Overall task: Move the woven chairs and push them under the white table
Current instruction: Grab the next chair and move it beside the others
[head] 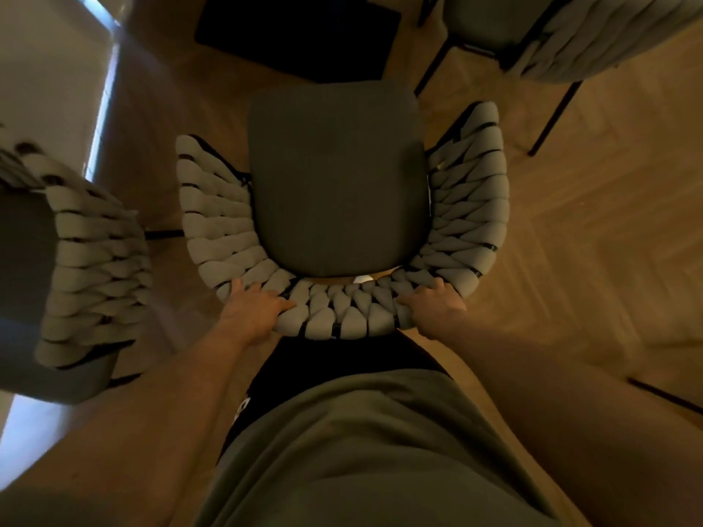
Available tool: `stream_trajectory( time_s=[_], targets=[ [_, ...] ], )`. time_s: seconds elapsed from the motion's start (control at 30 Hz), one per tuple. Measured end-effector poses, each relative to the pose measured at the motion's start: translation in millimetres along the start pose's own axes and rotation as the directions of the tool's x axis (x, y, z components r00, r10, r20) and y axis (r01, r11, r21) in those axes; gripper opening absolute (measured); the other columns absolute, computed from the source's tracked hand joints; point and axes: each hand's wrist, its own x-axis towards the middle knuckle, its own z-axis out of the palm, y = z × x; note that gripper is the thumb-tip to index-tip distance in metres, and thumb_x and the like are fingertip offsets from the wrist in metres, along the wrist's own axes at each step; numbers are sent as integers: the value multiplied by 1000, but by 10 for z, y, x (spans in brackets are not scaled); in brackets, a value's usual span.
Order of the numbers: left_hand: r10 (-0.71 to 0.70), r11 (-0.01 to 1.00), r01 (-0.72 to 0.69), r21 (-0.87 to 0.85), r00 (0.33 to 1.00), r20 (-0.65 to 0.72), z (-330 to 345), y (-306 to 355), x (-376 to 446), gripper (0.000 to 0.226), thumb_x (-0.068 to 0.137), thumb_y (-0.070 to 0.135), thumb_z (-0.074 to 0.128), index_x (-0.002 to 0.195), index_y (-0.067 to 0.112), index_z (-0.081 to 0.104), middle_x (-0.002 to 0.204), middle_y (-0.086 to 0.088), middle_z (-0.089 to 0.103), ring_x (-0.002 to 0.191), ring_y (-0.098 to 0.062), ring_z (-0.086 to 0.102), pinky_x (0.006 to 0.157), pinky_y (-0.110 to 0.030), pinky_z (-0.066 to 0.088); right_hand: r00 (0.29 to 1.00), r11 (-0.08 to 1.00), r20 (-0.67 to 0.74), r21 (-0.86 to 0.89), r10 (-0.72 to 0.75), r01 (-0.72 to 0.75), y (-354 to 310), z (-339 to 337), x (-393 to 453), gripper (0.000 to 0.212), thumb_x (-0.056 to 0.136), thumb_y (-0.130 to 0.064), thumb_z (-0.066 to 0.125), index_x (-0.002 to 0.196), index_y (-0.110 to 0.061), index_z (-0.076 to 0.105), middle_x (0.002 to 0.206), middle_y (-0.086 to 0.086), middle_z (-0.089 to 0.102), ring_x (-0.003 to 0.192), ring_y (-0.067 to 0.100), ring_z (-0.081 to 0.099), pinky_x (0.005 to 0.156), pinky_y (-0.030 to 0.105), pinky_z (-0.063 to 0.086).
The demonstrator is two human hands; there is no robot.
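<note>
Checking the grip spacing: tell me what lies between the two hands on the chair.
In the head view, the left hand and right hand grip the woven backrest of the chair; only its padded woven strands span the stretch between them.

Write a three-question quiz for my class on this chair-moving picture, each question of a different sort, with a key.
1. True or false: both hands grip the woven backrest of the middle chair.
2. Multiple choice: where is the dark mat? A) on the seat; B) on the floor beyond the chair's front; C) under the person's feet.
3. Fill in: counting the one held, ___ woven chairs show in the view.

Key
1. True: the left hand and the right hand each hold the backrest's curved rear.
2. B.
3. Three: the middle chair, one at the left edge and one at the top right.
</note>
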Motion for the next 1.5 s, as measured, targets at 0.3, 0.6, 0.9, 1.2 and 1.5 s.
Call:
stream_trajectory(
  time_s=[0.3, 0.6, 0.9, 1.2, 1.5],
  targets=[
    [83, 991, -82, 104, 997, -7, 24, -831, 90, 58, 95, 30, 52, 147, 47, 34, 139, 3, 51, 127, -28, 43, 102, -53, 27, 997, 990, -18, 121, 76, -73, -695, -193, 181, 51, 101, -30, 50, 150, -37, 38, 147, 5, 50, 136, 33, 37, 111, 42, 33],
    [169, 956, -176, 234, 984, 50, -120, -1961, 237, 45, 107, 34, 28, 150, 49, 32, 154, 0, 40, 141, -31, 33, 114, -59, 15, 990, 953, -39, 276, 139, -123, -1682, -509, 407, 55, 101, -26, 50, 153, -38, 35, 147, 6, 50, 135, 35, 39, 110, 41, 33],
    [163, 974, -133, 183, 974, -159, -58, -2734, 289, 52, 102, 20, 43, 153, 28, 35, 151, -10, 42, 144, -33, 28, 123, -55, 3, 982, 880, -131, 472, 137, -59, -2246, -638, 549, 72, 86, -25, 65, 152, -34, 37, 143, 1, 52, 132, 32, 40, 109, 41, 36],
    [-535, -298, 120, -947, 801, 270, 62, -2370, -27, 76, 88, 8, 67, 151, 22, 25, 147, -17, 41, 117, -37, 54, 92, -45, 51, 594, -530, 373, 841, 713, 110, -2092, -494, 335, 83, 88, -31, 74, 155, -22, 26, 151, 9, 40, 135, 32, 44, 105, 51, 47],
    [-348, -558, 143, -817, 853, 388, -65, -2406, 318, 71, 96, 5, 62, 153, 29, 28, 144, -11, 51, 119, -36, 60, 90, -60, 55, 704, -767, 465, 617, 537, 177, -1813, -462, 647, 56, 91, -7, 70, 139, -23, 47, 129, 7, 61, 111, 31, 64, 84, 54, 60]
  ],
)
